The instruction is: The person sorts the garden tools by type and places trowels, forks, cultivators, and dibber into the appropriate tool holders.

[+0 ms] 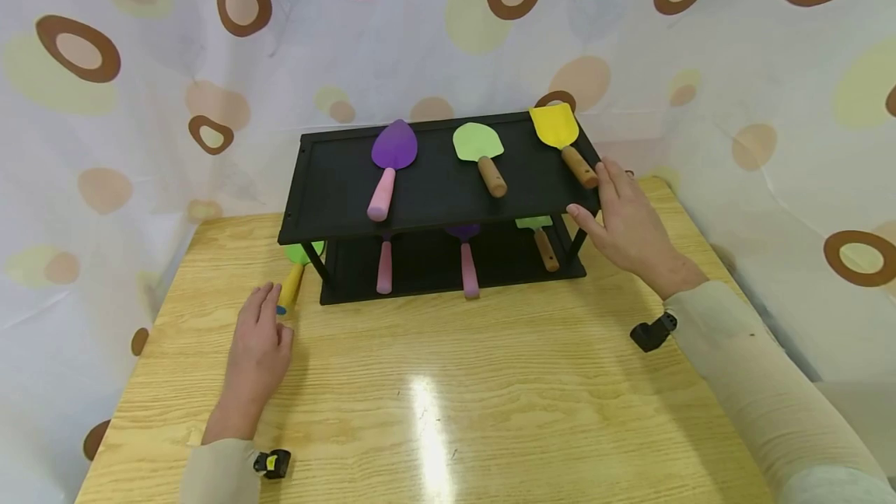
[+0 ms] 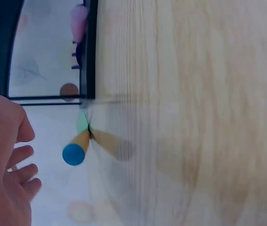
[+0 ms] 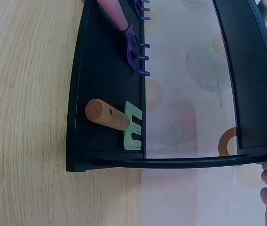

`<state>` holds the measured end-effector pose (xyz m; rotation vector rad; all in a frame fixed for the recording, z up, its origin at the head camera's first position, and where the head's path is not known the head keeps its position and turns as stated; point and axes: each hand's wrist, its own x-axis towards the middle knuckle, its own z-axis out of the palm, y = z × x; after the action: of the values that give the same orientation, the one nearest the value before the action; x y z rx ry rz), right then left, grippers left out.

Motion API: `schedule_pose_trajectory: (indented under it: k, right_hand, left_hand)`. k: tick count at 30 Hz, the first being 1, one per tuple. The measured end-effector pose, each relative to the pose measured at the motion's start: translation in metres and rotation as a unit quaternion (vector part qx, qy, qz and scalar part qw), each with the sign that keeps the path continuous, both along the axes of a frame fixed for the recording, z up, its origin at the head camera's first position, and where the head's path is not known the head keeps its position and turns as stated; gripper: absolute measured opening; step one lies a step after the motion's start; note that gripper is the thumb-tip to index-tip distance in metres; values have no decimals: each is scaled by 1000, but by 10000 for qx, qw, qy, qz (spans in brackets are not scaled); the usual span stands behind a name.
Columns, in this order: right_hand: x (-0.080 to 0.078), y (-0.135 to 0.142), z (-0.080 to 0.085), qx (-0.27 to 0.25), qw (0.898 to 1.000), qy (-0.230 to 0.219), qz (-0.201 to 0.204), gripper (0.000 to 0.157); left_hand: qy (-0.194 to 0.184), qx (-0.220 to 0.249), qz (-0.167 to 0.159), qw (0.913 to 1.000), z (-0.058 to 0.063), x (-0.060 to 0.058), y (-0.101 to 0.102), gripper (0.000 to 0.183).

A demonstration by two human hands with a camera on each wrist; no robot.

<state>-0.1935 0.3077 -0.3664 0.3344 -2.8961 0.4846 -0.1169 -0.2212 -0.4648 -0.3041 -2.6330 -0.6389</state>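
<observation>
My left hand (image 1: pixel 259 344) is over the table at the left with its fingers extended, close to a small garden tool (image 1: pixel 291 286) with a yellow handle, blue end cap and green head. It holds nothing. At the right, my right hand (image 1: pixel 626 224) rests against the front right corner of a black two-tier rack (image 1: pixel 434 212), thumb and fingers spread. Its fingertips are by the wooden handle of a yellow trowel (image 1: pixel 556 127). A purple trowel (image 1: pixel 395 146) with a pink handle and a light green trowel (image 1: pixel 479 142) lie on the top shelf.
On the lower shelf lie two pink-handled purple tools, one a hand rake (image 3: pixel 131 49), and a green hand rake (image 3: pixel 132 129) with a wooden handle. The rack stands on a wooden table (image 1: pixel 490 379). A patterned curtain (image 1: pixel 420 45) hangs behind it.
</observation>
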Motion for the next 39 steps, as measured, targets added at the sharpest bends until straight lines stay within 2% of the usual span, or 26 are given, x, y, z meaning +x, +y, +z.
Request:
schedule_pose_trajectory:
  k: [4, 9, 17, 21, 25, 31, 39]
  right_hand:
    - [-1, 1, -1, 7, 10000, 20, 8, 88]
    - [-1, 2, -2, 0, 10000, 23, 5, 88]
    - [-2, 3, -4, -29, 10000, 7, -6, 90]
    - [-3, 3, -5, 0, 10000, 21, -18, 90]
    - [-2, 3, -4, 4, 10000, 30, -10, 90]
    - [-1, 2, -3, 9, 10000, -9, -20, 90]
    - [0, 1, -1, 9, 10000, -45, -40, 89]
  left_hand:
    - [-588, -27, 136, 9982, -5, -6, -11, 57]
    - [-972, -111, 100, 9952, -9, -19, -18, 57]
    - [-1831, -233, -90, 9828, -8, -42, -20, 61]
    - [-1898, -504, -302, 9801, -6, -52, -15, 59]
    - [-1721, -841, -529, 9801, -8, -61, -12, 55]
    - [-1805, -1114, -513, 9759, -12, -70, -11, 55]
    - [-1917, -767, -561, 9768, -15, -75, -8, 53]
